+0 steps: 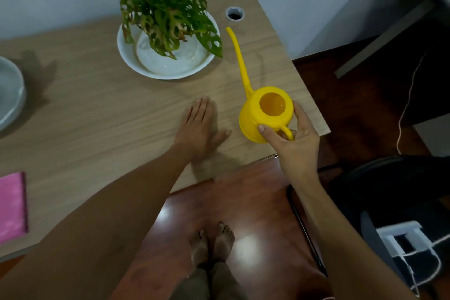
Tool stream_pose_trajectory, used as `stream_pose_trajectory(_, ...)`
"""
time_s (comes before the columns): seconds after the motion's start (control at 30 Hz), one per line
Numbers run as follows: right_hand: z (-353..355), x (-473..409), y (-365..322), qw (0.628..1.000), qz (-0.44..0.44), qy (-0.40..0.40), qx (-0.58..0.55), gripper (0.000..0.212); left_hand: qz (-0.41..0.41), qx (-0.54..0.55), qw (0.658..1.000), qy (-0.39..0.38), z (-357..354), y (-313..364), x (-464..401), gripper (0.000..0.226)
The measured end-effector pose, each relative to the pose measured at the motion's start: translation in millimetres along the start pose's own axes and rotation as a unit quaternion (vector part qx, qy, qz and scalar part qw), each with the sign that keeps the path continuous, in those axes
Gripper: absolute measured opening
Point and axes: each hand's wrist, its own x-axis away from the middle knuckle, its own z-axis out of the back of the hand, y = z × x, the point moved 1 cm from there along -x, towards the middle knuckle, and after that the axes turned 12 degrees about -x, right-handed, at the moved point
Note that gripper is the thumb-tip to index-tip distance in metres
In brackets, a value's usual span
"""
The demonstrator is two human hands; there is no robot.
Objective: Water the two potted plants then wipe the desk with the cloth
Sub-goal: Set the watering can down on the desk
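A yellow watering can [265,114] with a long thin spout stands near the desk's right edge, its spout pointing toward the far side. My right hand [292,139] grips its handle, thumb on the rim. My left hand [199,126] lies flat and open on the wooden desk [97,114], just left of the can. A leafy green plant [165,7] in a white pot sits in a white saucer [126,56] at the back. At the left edge a grey dish [9,90] is partly in view. A pink cloth [12,204] lies folded at the near left.
A round cable hole [235,13] is in the desk behind the spout tip. A dark chair [389,190] and white cables are on the right over a red-brown floor. My bare feet [211,241] stand at the desk's front edge.
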Motion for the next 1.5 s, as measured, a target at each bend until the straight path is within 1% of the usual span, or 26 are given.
stream_pose_trajectory(0.27, 7, -30, 10, 1.0, 0.014, 0.002, 0.006, 0.077, 0.011, -0.022, 0.999, 0.028, -10, 2, -3, 0.098)
stream_pose_trajectory(0.47, 7, -40, 19, 1.0, 0.016, -0.01, 0.003, 0.075, 0.018, -0.039, 0.998, 0.035, -13, 3, -4, 0.098)
stream_pose_trajectory(0.63, 5, -41, 27, 1.0, 0.018, -0.017, 0.007, 0.077, 0.023, -0.045, 0.998, 0.031, -15, 3, -4, 0.098)
stream_pose_trajectory(0.77, 4, -39, 34, 1.0, 0.024, -0.008, 0.007, 0.072, 0.02, -0.045, 0.998, 0.027, -13, 3, -4, 0.097)
stream_pose_trajectory(0.83, 4, -38, 34, 1.0, 0.015, -0.004, -0.003, 0.075, 0.02, -0.048, 0.998, 0.024, -12, 3, -4, 0.097)
stream_pose_trajectory(0.97, 7, -36, 35, 1.0, 0.014, -0.011, 0.004, 0.075, 0.02, -0.051, 0.998, 0.017, -14, 2, -4, 0.098)
stream_pose_trajectory(1.03, 9, -34, 36, 0.999, 0.01, -0.016, 0.043, 0.079, 0.016, -0.041, 0.999, 0.006, -13, 0, -5, 0.098)
stream_pose_trajectory(1.07, 11, -33, 35, 0.996, 0.012, -0.007, 0.088, 0.082, 0.012, -0.036, 0.999, -0.001, -11, -1, -5, 0.097)
stream_pose_trajectory(1.13, 12, -28, 28, 0.982, 0.019, 0.051, 0.181, 0.094, 0.012, -0.026, 0.999, -0.014, -4, -3, -2, 0.096)
stream_pose_trajectory(1.17, 11, -25, 24, 0.974, 0.028, 0.077, 0.21, 0.098, 0.018, -0.018, 0.999, -0.024, 1, -5, 0, 0.097)
stream_pose_trajectory(1.2, 9, -21, 17, 0.967, 0.058, 0.092, 0.231, 0.097, 0.03, -0.013, 0.999, -0.032, 8, -8, 4, 0.098)
stream_pose_trajectory(1.23, 4, -16, 9, 0.96, 0.103, 0.094, 0.244, 0.092, 0.044, -0.012, 0.998, -0.035, 15, -12, 9, 0.098)
stream_pose_trajectory(1.3, -13, -7, -7, 0.945, 0.199, 0.056, 0.252, 0.074, 0.081, -0.012, 0.996, -0.037, 32, -23, 24, 0.095)
stream_pose_trajectory(1.4, -52, 4, -19, 0.905, 0.315, -0.081, 0.275, 0.053, 0.123, -0.007, 0.992, -0.037, 54, -43, 47, 0.087)
stream_pose_trajectory(1.43, -68, 9, -19, 0.89, 0.331, -0.128, 0.288, 0.051, 0.136, -0.008, 0.99, -0.028, 62, -51, 58, 0.085)
stream_pose_trajectory(1.5, -99, 21, -16, 0.867, 0.325, -0.205, 0.317, 0.05, 0.156, -0.014, 0.988, -0.013, 75, -70, 78, 0.081)
